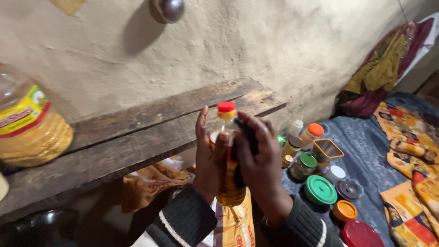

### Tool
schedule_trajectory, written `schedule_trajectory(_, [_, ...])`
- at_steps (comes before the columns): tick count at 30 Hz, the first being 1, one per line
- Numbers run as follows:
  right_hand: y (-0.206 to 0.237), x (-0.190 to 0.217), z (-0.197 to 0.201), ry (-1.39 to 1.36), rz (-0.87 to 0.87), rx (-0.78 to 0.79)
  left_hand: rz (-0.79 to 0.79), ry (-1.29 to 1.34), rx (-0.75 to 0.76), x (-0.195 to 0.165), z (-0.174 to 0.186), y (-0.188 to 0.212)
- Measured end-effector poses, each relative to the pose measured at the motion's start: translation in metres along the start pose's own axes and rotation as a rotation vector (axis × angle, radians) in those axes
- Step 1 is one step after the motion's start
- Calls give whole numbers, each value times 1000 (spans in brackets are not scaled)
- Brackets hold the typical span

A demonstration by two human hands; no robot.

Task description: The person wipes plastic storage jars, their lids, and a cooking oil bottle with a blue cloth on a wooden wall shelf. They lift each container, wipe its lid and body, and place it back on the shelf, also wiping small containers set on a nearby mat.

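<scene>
Apparently both hands, left (209,158) and right (258,158), clasp the red-capped oil bottle (227,137).

A worn wooden shelf (137,132) is fixed along the plastered wall; a large plastic jar (27,123) is carried at its left end. Below to the right, a blue cloth (366,146) is spread, and lidded jars (304,164) and loose lids (321,190) are set on it.

The hands (235,158) hide most of the oil bottle (227,183).
</scene>
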State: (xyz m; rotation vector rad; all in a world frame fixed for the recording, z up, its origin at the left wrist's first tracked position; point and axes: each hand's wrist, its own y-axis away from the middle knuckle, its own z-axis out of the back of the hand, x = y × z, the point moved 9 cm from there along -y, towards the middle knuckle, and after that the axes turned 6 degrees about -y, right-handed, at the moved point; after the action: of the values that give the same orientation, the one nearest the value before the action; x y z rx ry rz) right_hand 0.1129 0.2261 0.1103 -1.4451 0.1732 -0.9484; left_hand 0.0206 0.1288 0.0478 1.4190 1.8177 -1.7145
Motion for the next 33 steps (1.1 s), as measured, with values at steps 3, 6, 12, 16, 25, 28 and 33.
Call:
schedule_trajectory(3, [4,2,6,-3,12,54,-37,-62,-60,10,-4,-10])
schedule_trajectory(6, [3,-17,27,-158,-158,25,-101,-98,11,15,-17,-9])
schedule_trajectory(12, [-33,-54,58,-97,-221,285,48,-18,228,53,-52,1])
schedule_trajectory(16, [-34,-93,71,-133,-512,441,10,-13,334,69,-81,-1])
schedule_trajectory(25, [-37,-144,121,-39,-561,455,130,-373,583,102,-139,-17])
schedule_trajectory(28, [-32,-166,140,81,-580,459,217,-210,651,121,-165,-18])
schedule_trajectory(33, [-20,-202,171,245,-552,463,346,-30,691,163,-205,-11])
